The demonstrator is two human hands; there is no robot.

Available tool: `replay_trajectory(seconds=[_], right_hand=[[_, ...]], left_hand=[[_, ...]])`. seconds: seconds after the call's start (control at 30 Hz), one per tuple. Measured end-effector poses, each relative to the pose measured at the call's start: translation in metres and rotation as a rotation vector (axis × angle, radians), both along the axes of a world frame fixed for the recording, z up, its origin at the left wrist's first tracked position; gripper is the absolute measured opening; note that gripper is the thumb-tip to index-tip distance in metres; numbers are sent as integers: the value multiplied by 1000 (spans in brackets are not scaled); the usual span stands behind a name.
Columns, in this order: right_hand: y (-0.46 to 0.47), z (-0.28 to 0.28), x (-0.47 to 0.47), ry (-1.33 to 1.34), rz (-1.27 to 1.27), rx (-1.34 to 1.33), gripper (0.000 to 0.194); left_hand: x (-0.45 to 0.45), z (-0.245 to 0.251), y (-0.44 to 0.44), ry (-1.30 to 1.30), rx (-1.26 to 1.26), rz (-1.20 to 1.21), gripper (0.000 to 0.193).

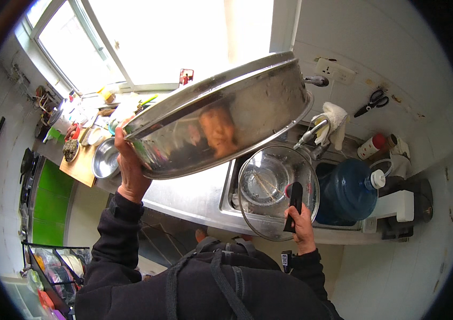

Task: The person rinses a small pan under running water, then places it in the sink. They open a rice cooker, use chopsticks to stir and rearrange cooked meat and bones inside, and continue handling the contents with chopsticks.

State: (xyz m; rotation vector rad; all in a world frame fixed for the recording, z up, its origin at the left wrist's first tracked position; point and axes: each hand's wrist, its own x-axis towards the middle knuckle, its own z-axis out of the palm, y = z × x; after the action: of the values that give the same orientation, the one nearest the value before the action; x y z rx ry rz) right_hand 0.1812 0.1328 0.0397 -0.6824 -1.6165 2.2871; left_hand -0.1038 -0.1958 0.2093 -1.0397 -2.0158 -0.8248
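Observation:
My left hand [130, 170] grips the left end of a large, wet stainless-steel steamer pot section [210, 124], raised and tilted in front of the window. In my right hand [301, 228] is the black handle of a clear glass lid [245, 212], held over the sink [226, 200]. Through the glass a round, shiny vessel shows in the basin, with thin sticks that look like chopsticks across it. Just behind the lid is the faucet [310, 134], with a whitish cloth [334, 116] draped on it. The pot's far end has no visible hand on it.
A blue water jug [348, 192] stands right of the lid. Left on the counter are a steel bowl [107, 159], a wooden cutting board [86, 172] and several dishes. Black scissors [371, 103] hang on the wall. A black rack [52, 276] holds bagged items at lower left.

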Motion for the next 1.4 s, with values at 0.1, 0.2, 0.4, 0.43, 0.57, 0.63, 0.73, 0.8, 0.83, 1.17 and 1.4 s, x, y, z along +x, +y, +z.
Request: replay_trajectory(seconds=[0.1,0.2,0.4,0.43,0.57,0.63,0.73,0.8,0.83,1.17,1.4], right_hand=[[8,-2,0,10,77,-28,38],[14,-1,-4,35,146,-131,38],[24,1,-18,169,234,-440,31],[25,-1,-20,209,251,-498,30],[27,-9,-27,363,331,-812,27],[24,-9,-30,477,370,-978,28],[10,-5,-33,590,365,-1066,28],[-3,2,-32,627,324,-1106,28],[-7,6,-33,634,330,-1090,28],[-53,21,-57,691,369,-1041,30],[-61,15,-62,668,274,-1098,29]], left_hand=[[15,-1,-7,-20,-42,-1,96],[20,-4,-14,-64,-45,33,91],[37,-15,-36,-61,-16,157,85],[40,-16,-40,-26,-10,183,82],[48,-17,-61,-45,2,264,79],[46,-19,-71,-48,26,282,79],[38,-26,-87,-64,64,294,82],[28,-32,-100,-77,90,280,84],[23,-36,-105,-78,110,279,85],[-2,-36,-144,-48,94,194,79],[-6,-54,-162,2,9,236,73]])
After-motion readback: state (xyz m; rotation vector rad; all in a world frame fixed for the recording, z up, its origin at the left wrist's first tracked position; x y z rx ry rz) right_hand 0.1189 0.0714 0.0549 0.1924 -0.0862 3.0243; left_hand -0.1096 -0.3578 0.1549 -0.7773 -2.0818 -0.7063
